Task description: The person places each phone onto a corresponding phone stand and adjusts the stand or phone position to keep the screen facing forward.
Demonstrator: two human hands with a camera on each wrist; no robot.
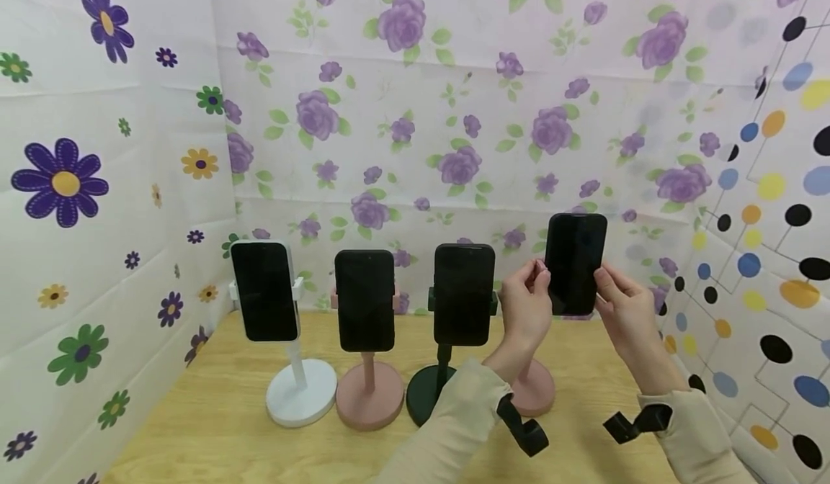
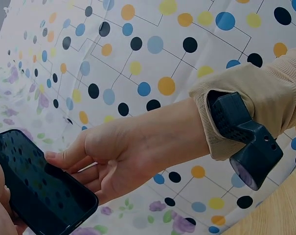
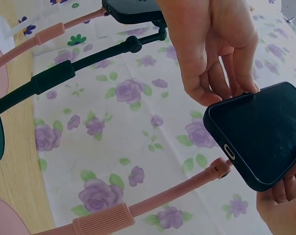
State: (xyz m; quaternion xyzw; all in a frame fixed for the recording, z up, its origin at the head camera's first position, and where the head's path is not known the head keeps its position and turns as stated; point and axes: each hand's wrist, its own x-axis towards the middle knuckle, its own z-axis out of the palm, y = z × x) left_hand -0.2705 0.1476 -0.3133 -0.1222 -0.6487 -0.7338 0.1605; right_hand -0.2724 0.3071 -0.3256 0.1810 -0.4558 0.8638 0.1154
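Observation:
A black smartphone (image 1: 576,264) stands upright at the head of a pink phone stand (image 1: 537,390), whose jointed arm (image 3: 170,193) meets it from behind in the right wrist view. My left hand (image 1: 527,305) is at the phone's left edge, thumb and fingertips bent against it. Along the opposite edge my right hand (image 1: 625,307) grips the phone, thumb on the front and the other fingers behind, as the left wrist view shows. The phone hides the stand's clamp. Its screen is dark.
To the left, three more phones stand upright in a white stand (image 1: 302,392), a pink stand (image 1: 369,396) and a dark green stand (image 1: 424,394). All rest on a wooden table (image 1: 214,426). Patterned cloth walls (image 1: 389,167) enclose it at the back and sides.

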